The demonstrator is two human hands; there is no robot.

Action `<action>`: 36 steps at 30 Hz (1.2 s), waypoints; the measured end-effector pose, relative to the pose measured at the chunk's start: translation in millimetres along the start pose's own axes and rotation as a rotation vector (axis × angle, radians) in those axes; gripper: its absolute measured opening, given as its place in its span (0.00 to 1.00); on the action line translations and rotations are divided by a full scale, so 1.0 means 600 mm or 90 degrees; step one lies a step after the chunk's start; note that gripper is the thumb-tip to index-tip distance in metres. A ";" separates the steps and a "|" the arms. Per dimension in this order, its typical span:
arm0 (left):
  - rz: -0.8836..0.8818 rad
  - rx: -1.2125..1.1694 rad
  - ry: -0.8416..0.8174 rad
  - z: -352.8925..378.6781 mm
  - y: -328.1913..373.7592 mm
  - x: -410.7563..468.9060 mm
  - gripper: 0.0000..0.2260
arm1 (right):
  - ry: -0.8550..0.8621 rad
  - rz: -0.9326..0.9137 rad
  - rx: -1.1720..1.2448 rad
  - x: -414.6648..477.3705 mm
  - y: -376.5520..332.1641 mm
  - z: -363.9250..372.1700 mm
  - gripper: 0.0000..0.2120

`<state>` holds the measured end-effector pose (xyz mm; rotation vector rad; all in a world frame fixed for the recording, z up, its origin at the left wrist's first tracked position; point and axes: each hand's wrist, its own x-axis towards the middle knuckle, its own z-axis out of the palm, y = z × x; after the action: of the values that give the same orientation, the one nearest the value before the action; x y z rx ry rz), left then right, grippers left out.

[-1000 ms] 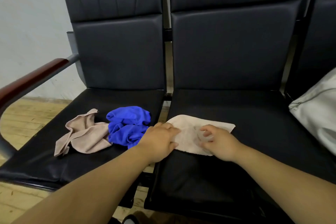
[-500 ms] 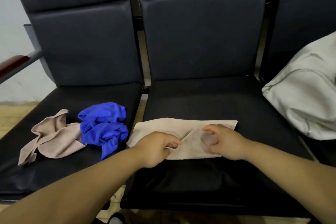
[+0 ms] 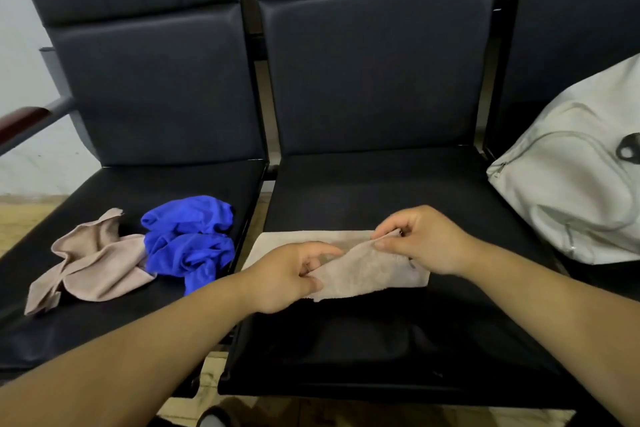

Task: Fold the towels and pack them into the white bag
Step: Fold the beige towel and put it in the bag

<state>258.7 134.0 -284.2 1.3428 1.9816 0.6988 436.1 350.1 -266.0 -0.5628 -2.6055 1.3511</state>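
A beige towel [image 3: 367, 267] lies partly folded on the middle black seat [image 3: 374, 191]. My left hand [image 3: 287, 274] pinches its near left edge. My right hand [image 3: 422, 239] pinches a fold at the towel's upper right and holds it a little above the seat. A crumpled blue towel [image 3: 188, 239] and a second crumpled beige towel [image 3: 93, 260] lie side by side on the left seat [image 3: 173, 180]. The white bag [image 3: 575, 184], with a zipper across it, sits on the right seat.
Three black padded seats stand in a row with tall backrests [image 3: 374, 73]. A wooden armrest [image 3: 20, 120] juts out at the far left. Wooden floor [image 3: 20, 218] shows to the left and below the seats.
The view has shifted right, bringing more of the white bag into sight. The beige towel was spread wider, and my hands have moved from pressing it to pinching and lifting a fold.
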 end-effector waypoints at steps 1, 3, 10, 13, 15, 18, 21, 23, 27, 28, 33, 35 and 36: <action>0.002 -0.012 -0.019 -0.006 0.009 -0.001 0.26 | 0.023 0.003 0.022 -0.004 -0.004 -0.016 0.04; 0.017 -0.051 -0.025 -0.019 0.031 -0.008 0.27 | 0.072 0.013 0.104 -0.011 -0.008 -0.044 0.05; 0.004 -0.040 0.098 -0.082 0.074 -0.048 0.16 | 0.223 0.068 0.304 -0.034 -0.009 -0.107 0.04; -0.024 -0.028 0.146 -0.108 0.071 -0.064 0.13 | 0.244 0.065 0.306 -0.046 -0.006 -0.123 0.04; -0.036 -0.057 0.203 -0.116 0.070 -0.071 0.10 | 0.258 0.059 0.292 -0.053 -0.003 -0.127 0.05; -0.055 -0.101 0.293 -0.116 0.070 -0.066 0.06 | 0.295 0.048 0.271 -0.058 -0.003 -0.130 0.06; -0.091 -0.141 0.358 -0.130 0.070 -0.040 0.06 | 0.337 0.059 0.228 -0.037 -0.016 -0.141 0.06; -0.095 -0.132 0.408 -0.154 0.088 -0.015 0.06 | 0.366 0.069 0.191 -0.008 -0.038 -0.160 0.06; -0.030 -0.144 0.544 -0.237 0.168 0.032 0.07 | 0.433 0.022 0.192 0.048 -0.119 -0.237 0.06; -0.009 -0.148 0.569 -0.262 0.188 0.038 0.06 | 0.457 0.000 0.198 0.054 -0.141 -0.259 0.05; 0.077 -0.160 0.565 -0.337 0.251 0.021 0.05 | 0.492 -0.085 0.235 0.044 -0.199 -0.332 0.05; 0.089 -0.151 0.526 -0.324 0.249 -0.002 0.05 | 0.454 -0.097 0.238 0.023 -0.189 -0.329 0.05; 0.083 -0.137 0.504 -0.311 0.240 -0.011 0.04 | 0.428 -0.095 0.235 0.010 -0.179 -0.320 0.04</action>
<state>207.0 162.3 -55.9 1.1639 2.3051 1.6524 461.1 441.1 -67.6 -0.6125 -1.7808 1.2680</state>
